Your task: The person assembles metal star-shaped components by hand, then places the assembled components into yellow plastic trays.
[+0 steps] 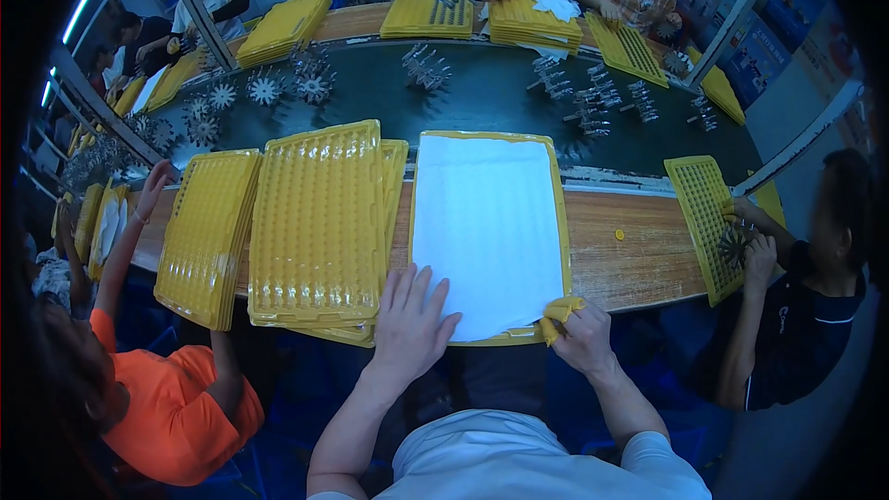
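Observation:
In front of me lies a yellow plastic tray [560, 222] with a white sheet [491, 231] spread over it. My left hand [414, 319] rests at the sheet's lower left edge, fingers stretched out and holding nothing. Yellow finger covers are on the fingers of my right hand [579, 333], which is curled at the tray's lower right corner and seems to grip its rim. To the left stands a stack of yellow trays [315, 222] with rows of small dimples, close beside my left fingertips.
Another tray stack [208, 222] sits farther left, near a person in orange [185, 407]. Beyond the wooden table [620, 259] runs a green conveyor belt [444, 111] carrying spiky metal parts [426, 69]. A person at right works over a tray [704, 222]; others sit across the belt.

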A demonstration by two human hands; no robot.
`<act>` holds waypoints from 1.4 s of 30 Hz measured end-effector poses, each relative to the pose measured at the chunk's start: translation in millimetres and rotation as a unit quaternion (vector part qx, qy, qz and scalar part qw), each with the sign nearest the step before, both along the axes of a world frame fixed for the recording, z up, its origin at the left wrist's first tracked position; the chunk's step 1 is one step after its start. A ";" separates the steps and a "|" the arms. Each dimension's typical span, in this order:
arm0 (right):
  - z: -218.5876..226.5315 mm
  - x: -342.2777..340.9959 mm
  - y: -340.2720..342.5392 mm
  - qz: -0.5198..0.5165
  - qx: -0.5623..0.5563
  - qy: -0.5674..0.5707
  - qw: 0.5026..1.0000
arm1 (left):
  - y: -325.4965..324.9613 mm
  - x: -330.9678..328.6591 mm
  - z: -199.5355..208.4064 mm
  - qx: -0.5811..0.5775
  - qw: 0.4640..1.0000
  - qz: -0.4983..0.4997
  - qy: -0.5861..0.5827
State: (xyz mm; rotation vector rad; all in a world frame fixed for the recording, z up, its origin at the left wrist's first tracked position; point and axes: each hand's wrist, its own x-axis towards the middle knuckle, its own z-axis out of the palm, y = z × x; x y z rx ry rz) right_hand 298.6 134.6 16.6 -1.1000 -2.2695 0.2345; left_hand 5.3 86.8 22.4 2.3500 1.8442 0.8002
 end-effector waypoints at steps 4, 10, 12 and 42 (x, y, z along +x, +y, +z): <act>-1.3 0.2 -1.6 -0.004 0.021 -0.011 1.000 | 20.8 4.5 -17.4 -0.036 0.998 -0.034 0.048; 3.2 3.4 -3.9 0.024 -0.004 -0.009 1.000 | 19.3 5.9 -18.9 -0.058 0.997 -0.030 0.048; 6.7 2.1 -4.4 0.040 -0.013 -0.013 0.999 | 18.7 3.3 -19.5 -0.059 0.997 -0.029 0.042; -9.1 -301.4 82.5 0.088 -0.130 -0.083 0.984 | -91.0 -255.4 -52.2 -0.006 0.841 0.473 -0.263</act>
